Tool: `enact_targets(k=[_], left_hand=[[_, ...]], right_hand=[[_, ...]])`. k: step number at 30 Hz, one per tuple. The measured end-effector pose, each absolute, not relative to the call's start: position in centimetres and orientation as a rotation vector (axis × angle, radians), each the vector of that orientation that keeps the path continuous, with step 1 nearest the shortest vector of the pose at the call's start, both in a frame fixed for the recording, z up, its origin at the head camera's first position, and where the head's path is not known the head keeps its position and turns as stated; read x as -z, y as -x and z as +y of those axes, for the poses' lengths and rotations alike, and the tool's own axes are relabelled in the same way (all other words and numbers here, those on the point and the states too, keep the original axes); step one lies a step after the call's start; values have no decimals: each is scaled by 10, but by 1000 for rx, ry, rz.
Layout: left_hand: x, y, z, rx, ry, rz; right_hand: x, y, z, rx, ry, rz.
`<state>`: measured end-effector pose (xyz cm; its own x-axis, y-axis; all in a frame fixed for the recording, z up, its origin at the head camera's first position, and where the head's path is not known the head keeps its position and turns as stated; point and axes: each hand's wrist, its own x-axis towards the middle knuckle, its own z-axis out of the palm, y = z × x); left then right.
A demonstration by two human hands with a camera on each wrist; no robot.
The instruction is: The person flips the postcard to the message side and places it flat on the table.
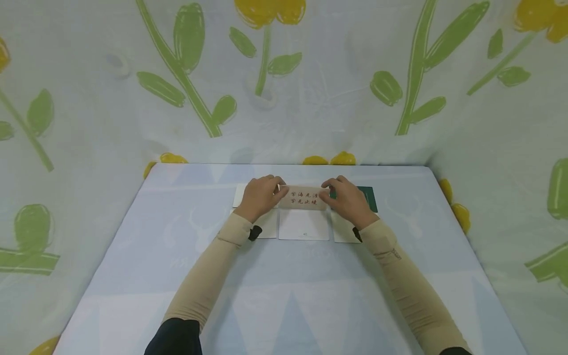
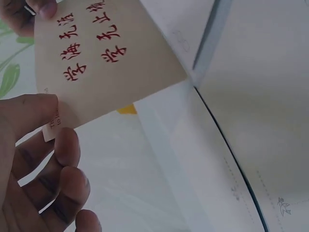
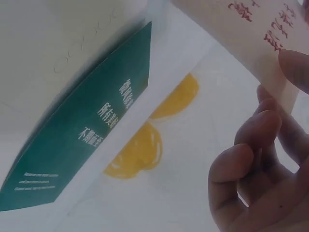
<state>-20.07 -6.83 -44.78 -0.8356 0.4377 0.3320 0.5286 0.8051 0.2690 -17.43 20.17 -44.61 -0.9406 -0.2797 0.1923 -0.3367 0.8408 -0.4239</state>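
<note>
Both hands hold a beige card (image 1: 303, 202) printed with two lines of red handwritten-style characters. My left hand (image 1: 259, 198) pinches its left end, thumb (image 2: 34, 113) on the printed face and fingers behind. At the other end my right hand (image 1: 349, 199) pinches it the same way, its thumb (image 3: 295, 67) showing at the edge in the right wrist view. The card stands tilted up, its lower edge right at the top of a white sheet (image 1: 303, 225). Partly behind the right hand lies a dark green card (image 3: 79, 130) with white print.
Pale sheets lie at lower left (image 1: 268, 227) and lower right (image 1: 344, 229) of the middle one, partly under the wrists. Another pale card (image 1: 238, 195) shows behind the left hand. The pale blue-patterned table (image 1: 284, 286) meets a flower-printed curtain (image 1: 328, 98) at its far edge.
</note>
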Motion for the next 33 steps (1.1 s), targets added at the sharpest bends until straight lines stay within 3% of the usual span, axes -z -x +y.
enact_targets(k=[33], left_hand=[[462,172,-74,760,744,-2849]], right_hand=[[453,142,209,-894,-527,-2870]])
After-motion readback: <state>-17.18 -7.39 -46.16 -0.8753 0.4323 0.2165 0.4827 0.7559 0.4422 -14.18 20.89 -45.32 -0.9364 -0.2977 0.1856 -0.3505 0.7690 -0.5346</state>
